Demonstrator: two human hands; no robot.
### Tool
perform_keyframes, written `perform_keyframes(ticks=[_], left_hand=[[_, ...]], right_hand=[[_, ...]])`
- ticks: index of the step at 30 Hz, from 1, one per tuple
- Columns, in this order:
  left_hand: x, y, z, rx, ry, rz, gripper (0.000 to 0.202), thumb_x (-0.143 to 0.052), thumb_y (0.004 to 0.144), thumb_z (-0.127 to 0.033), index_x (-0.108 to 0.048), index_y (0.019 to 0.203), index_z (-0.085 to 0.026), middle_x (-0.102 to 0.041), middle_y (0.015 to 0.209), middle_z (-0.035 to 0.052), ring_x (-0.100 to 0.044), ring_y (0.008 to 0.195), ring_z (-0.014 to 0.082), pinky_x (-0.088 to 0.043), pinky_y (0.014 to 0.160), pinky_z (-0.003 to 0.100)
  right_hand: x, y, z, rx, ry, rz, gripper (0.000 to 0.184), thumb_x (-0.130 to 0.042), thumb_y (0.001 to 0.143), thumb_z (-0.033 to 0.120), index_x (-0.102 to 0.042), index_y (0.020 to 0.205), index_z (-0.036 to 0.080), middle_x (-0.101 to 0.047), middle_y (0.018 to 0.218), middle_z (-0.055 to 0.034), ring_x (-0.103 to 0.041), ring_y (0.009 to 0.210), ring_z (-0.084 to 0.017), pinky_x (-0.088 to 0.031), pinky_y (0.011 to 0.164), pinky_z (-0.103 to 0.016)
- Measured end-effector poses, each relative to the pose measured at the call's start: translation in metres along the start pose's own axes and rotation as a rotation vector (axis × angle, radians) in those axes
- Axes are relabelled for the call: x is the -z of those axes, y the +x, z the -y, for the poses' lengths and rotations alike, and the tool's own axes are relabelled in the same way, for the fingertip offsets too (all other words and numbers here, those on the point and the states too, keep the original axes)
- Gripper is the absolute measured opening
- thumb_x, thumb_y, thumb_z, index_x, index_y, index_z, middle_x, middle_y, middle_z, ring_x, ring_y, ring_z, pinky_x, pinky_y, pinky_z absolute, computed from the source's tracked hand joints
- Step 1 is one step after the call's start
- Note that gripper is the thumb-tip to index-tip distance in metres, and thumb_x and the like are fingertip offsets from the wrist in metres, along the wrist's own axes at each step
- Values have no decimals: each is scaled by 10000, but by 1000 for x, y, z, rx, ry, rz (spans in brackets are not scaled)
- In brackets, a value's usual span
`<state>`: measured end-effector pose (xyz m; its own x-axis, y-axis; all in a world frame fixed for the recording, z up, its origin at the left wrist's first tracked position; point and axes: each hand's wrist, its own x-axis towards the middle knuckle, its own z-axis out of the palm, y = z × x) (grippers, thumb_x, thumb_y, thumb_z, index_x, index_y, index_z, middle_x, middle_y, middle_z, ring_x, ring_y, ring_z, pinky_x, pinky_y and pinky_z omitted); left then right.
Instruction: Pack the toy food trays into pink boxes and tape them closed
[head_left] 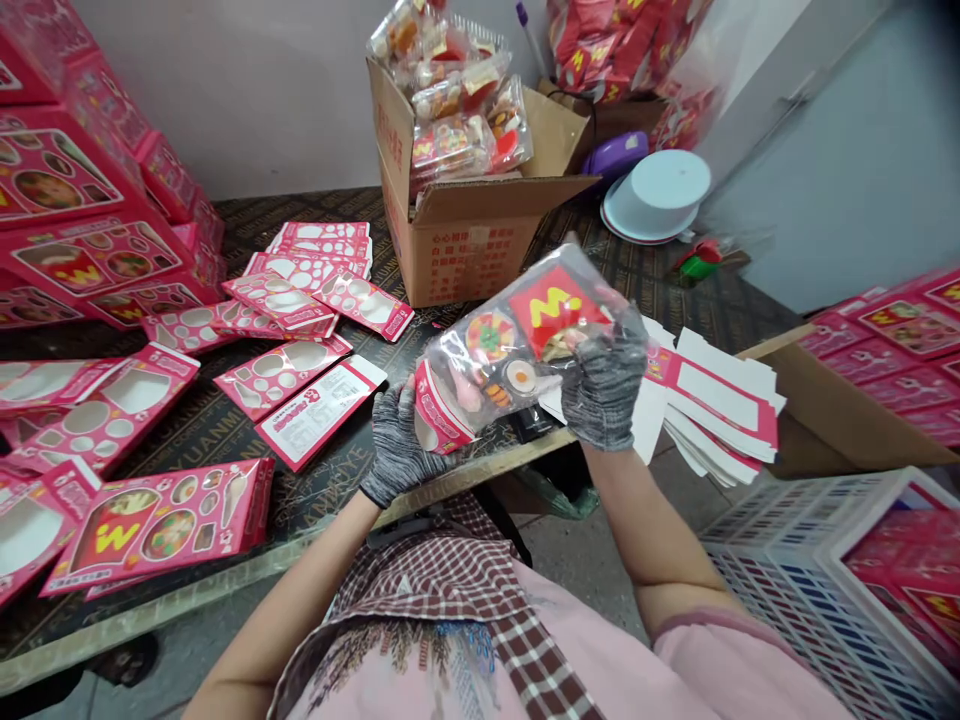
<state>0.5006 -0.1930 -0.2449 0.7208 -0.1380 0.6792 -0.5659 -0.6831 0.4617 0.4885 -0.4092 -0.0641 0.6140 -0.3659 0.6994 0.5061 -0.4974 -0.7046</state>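
Note:
A clear plastic pack of toy food [517, 345] hangs tilted above the table's front edge between my two gloved hands. Inside it show a red fries box with a yellow mark, a toy pizza, a fried egg and other small pieces. My right hand [606, 385], in a grey knit glove, grips the pack's upper right end. At the lower left end, my left hand [405, 440] has its fingers around a pink and white printed piece [442, 410] that lies at the pack's end. Just left of that hand lies a flat pink printed box [322, 410].
An open carton [461, 250] heaped with toy packs stands at the back. Flat pink boxes [292, 300] lie left of it, and finished-looking boxes [90, 220] are stacked far left. White-and-pink cards [720, 400], a white crate [810, 540] and bowls [664, 190] are on the right.

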Motion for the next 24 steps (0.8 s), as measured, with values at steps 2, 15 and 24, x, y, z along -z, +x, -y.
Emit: perform_keyframes(ticks=[2,15,24], left_hand=[[-1,1,-3,51,-28,-27,1250,-764,595,-715,-239,1556,-112,-502,1430,226,-462,1319,410,-278,1182,568],[19,7,9,-62,102,186,1147,-768,513,-773,-487,1477,-218,-455,1480,194,-409,1367,452,-106,1206,648],[31,13,1,40,104,257,1237,-801,528,-713,-368,1553,-174,-469,1438,204,-434,1309,445,-213,1184,607]], right_hand=[[-6,-16,5,50,39,-147,407,-601,816,285,-617,1221,250,-604,1244,-66,-556,1276,-243,-419,1169,-474],[-1,-60,-37,-159,-103,130,327,-717,733,407,-652,995,223,-671,1024,-101,-649,996,-305,-519,1014,-558],[10,-61,-42,-223,-14,261,352,-730,776,366,-738,1111,255,-743,990,-47,-684,883,-224,-566,897,-431]])
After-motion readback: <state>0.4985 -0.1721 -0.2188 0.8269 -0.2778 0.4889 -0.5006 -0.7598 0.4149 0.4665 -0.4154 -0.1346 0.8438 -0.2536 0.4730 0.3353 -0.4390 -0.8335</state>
